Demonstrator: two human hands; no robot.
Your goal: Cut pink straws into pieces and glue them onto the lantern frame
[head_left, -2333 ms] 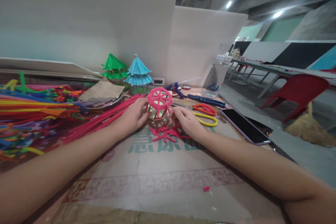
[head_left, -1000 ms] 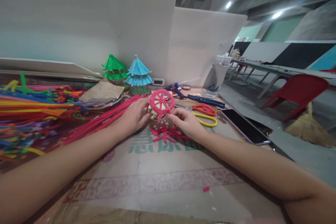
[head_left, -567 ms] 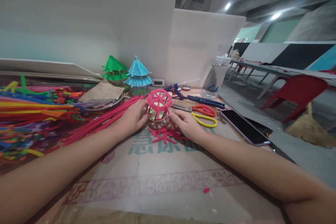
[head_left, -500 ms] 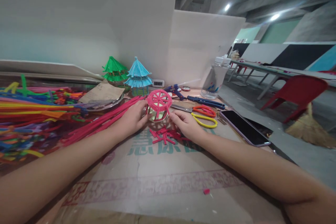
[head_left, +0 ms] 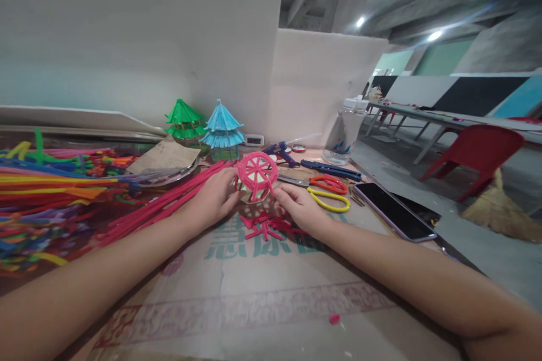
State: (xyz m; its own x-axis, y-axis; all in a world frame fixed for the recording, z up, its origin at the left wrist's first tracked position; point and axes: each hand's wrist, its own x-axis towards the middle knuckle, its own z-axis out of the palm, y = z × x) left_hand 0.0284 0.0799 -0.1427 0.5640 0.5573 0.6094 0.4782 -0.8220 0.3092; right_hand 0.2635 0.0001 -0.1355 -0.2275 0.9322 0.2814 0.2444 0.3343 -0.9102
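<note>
Between my two hands is a small pink pipe-cleaner frame [head_left: 257, 174], with a round spoked top and short posts over a pale base. My left hand [head_left: 217, 196] is closed on its left side, the fingertips partly hidden behind it. With thumb and fingers together, my right hand [head_left: 297, 207] grips a post at the right. Short cut pink pieces [head_left: 263, 227] lie just below the frame. A bundle of long pink pipe cleaners [head_left: 158, 206] runs beside and under my left hand and forearm.
Multicoloured pipe cleaners [head_left: 55, 180] cover the left side. Behind stand a green pagoda model [head_left: 185, 121] and a blue one [head_left: 222, 128]. Rightward are scissors [head_left: 328, 197], a glue gun [head_left: 283, 152], a blue-handled tool [head_left: 331, 169], a phone [head_left: 396, 210] and a clear bottle [head_left: 344, 132].
The camera view has tilted slightly up, so the scene sits a little lower. Both hands stay on the pink frame, which has hardly shifted between them.
</note>
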